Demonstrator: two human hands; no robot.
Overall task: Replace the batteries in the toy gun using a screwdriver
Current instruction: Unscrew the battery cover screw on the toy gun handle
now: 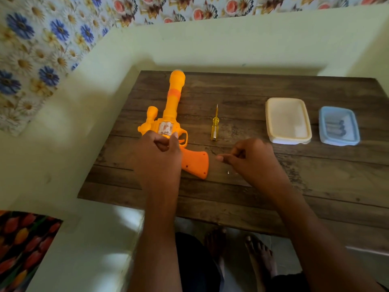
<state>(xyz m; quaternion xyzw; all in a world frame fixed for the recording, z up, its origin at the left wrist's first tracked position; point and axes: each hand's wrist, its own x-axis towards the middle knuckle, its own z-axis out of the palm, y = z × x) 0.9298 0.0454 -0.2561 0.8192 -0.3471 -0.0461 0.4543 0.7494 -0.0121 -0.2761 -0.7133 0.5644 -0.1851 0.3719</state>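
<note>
An orange toy gun (pixel 171 114) lies on the wooden table (pixel 315 182), barrel pointing away from me, grip (pixel 195 163) toward the front. My left hand (pixel 160 152) grips the gun's body just behind the trigger. A yellow see-through screwdriver (pixel 214 128) lies on the table right of the gun, tip pointing away. My right hand (pixel 252 159) hovers low over the table in front of the screwdriver, fingers curled and pinched, index finger pointing left. A tiny shiny screw (pixel 228 171) lies on the table just under that hand.
A closed white box with a cream lid (pixel 288 121) stands right of the screwdriver. Further right, a pale blue box (pixel 339 126) holds dark batteries. A yellowish wall ledge borders the table's left and back. My bare feet show below the front edge.
</note>
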